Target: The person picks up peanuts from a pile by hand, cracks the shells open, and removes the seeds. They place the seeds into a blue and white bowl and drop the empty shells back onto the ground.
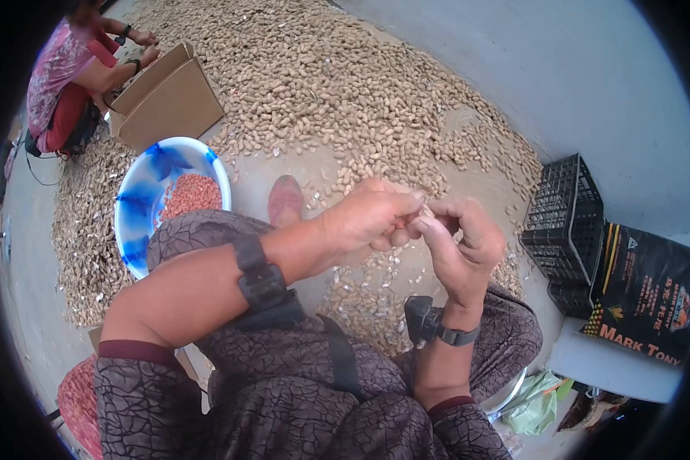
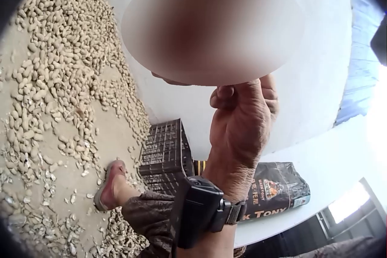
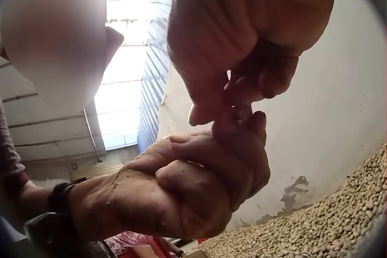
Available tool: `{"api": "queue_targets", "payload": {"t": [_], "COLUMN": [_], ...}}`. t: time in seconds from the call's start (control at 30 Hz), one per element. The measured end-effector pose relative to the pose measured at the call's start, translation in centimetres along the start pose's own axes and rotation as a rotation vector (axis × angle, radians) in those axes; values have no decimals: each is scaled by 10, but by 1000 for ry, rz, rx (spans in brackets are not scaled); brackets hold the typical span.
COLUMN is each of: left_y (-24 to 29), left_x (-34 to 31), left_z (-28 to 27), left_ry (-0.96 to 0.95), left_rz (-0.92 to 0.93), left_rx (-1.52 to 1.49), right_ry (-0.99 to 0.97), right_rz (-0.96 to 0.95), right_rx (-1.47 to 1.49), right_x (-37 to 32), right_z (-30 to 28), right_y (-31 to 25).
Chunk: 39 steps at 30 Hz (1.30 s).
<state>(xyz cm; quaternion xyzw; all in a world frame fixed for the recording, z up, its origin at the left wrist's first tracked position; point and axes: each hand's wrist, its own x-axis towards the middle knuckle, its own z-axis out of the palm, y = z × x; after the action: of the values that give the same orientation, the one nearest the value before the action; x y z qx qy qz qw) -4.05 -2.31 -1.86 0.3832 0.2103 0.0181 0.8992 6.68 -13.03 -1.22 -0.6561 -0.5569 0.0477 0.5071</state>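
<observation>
I am pinching a peanut pod (image 3: 240, 111) between both grips, held up in front of my knees. My left hand (image 1: 368, 218) is curling its thumb and first fingers onto it from one side while my right hand (image 1: 464, 245) is closing its fingertips (image 3: 205, 111) on it from the other, so both grips are clenched on the same small thing. Most of the pod is hiding behind my fingers, and I cannot tell whether it is cracked yet. I am judging it to be very light, dry and brittle: the shell should give under thumb pressure along its seam, so I am taking it by the ends and keeping the pinch light enough not to crush the kernels, which are small and smooth and could easily slip out. Below my hands, broken shells (image 1: 368, 303) are lying on the floor between my legs, and my sandalled foot (image 1: 285, 199) is resting just past them. To my left a blue-and-white basin (image 1: 142, 207) is holding reddish shelled kernels (image 1: 192, 193). Beyond it a wide heap of unshelled peanuts (image 1: 345, 77) is spreading over the floor, with a cardboard box (image 1: 169, 100) and another person (image 1: 69, 77) sitting at its far edge. To my right a black plastic crate (image 1: 563, 207) is standing beside a black printed sack (image 1: 644, 291).
</observation>
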Motion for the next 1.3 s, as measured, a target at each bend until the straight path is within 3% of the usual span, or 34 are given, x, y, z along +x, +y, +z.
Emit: {"api": "queue_targets", "payload": {"t": [0.07, 0.17, 0.37, 0.53, 0.7, 0.93, 1.3], "left_y": [-2, -4, -6, -2, -4, -1, -4], "left_x": [2, 3, 6, 6, 8, 5, 1], "left_z": [-1, -4, -7, -7, -3, -2, 1], "left_ry": [23, 60, 162, 211, 105, -23, -2], "left_rz": [5, 34, 81, 97, 109, 37, 188], "left_rx": [34, 75, 188, 172, 377, 246, 341], "right_ry": [1, 62, 35, 42, 31, 35, -54], "right_rz": [17, 303, 466, 513, 551, 604, 569], "right_rx": [9, 289, 444, 496, 532, 599, 635], "right_x": [-2, -9, -5, -4, -4, -6, -4], "right_z": [-1, -2, -5, -2, 0, -6, -7], "right_y": [5, 15, 11, 11, 12, 15, 11]}}
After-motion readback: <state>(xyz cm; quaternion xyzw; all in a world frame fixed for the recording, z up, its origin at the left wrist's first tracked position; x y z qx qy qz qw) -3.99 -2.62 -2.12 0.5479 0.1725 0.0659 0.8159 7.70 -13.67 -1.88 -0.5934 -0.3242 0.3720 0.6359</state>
